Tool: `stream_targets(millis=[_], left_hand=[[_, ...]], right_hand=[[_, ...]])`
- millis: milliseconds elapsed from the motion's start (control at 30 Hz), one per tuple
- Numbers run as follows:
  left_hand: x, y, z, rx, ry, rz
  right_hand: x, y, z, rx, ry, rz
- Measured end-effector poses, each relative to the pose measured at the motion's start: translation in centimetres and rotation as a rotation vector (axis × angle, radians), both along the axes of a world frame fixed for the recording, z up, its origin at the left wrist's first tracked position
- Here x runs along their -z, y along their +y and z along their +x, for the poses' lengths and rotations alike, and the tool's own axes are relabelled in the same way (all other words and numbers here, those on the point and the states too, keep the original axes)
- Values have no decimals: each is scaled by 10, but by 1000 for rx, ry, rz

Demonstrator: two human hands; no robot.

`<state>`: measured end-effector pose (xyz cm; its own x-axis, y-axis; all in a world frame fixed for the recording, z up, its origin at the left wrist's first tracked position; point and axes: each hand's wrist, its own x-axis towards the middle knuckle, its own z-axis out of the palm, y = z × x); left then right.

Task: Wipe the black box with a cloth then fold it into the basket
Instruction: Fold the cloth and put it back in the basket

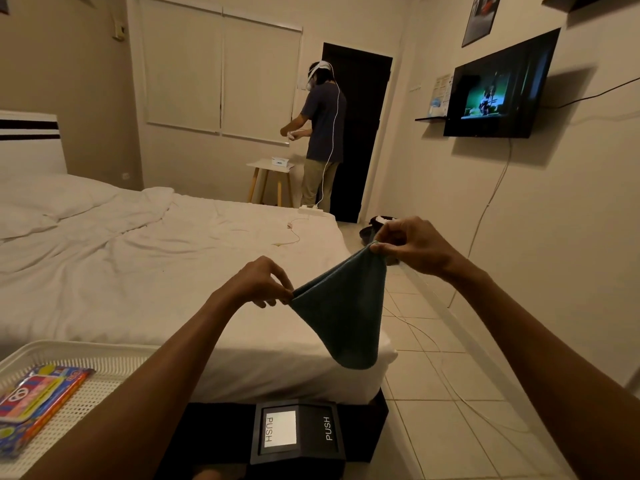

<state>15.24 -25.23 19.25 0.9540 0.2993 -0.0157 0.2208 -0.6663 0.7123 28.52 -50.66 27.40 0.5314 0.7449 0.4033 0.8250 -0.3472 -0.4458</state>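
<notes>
A dark green cloth (341,317) hangs doubled in the air in front of me, over the foot of the bed. My left hand (258,284) pinches its lower left corner. My right hand (412,245) pinches its upper right corner, higher and farther away. Below the cloth stands the black box (299,431), with a lid marked PUSH on two flaps. The white perforated basket (93,355) sits at the lower left, and my left forearm crosses its right side.
Colourful packets and pencils (38,403) lie in the basket. A white bed (156,258) fills the left. A person (323,133) stands at a small table (270,168) by the far door. A cable (433,344) runs across the tiled floor; a TV (498,91) hangs on the right wall.
</notes>
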Motion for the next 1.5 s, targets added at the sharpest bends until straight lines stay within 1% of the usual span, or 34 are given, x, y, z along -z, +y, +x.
stream_targets(millis=[67,133,233,367,500,567,633,733,833,1000,1100,1167,1267,1333,1400,1500], left_hand=[[-6,-3,0,32,86,-27],[-11,-6,0,53,116,-28],[-25,-7,-2,35,111,7],[-47,-1,-10,-13,77,-13],[-63,5,-19,-43,64,58],[-67,9,-23,-15,62,99],[-69,15,-30,66,23,109],[-67,25,-43,188,-111,39],[-69,33,-51,242,-196,23],[-75,37,-48,195,-264,118],[-79,35,-47,152,-297,271],[-81,32,-49,136,-313,308],[-86,27,-58,168,-373,377],[-91,26,-63,194,-448,435],[-97,24,-71,176,-493,472],[-106,21,-86,152,-540,468]], right_hand=[[1,-4,2,12,-9,-19],[5,-8,4,26,0,-32],[14,-14,6,36,41,-65],[22,-16,4,14,143,-67],[26,-3,1,16,77,-138],[26,5,-2,26,55,-131],[26,8,-3,45,59,-78],[22,8,-3,68,102,5],[8,10,-5,51,111,-2],[-24,13,-17,34,85,20],[-38,11,-23,26,66,47],[-43,8,-25,32,65,63],[-44,0,-31,53,36,55],[-42,-3,-35,87,-14,11],[-37,-6,-43,113,-71,-33],[-33,-6,-54,118,-107,23]])
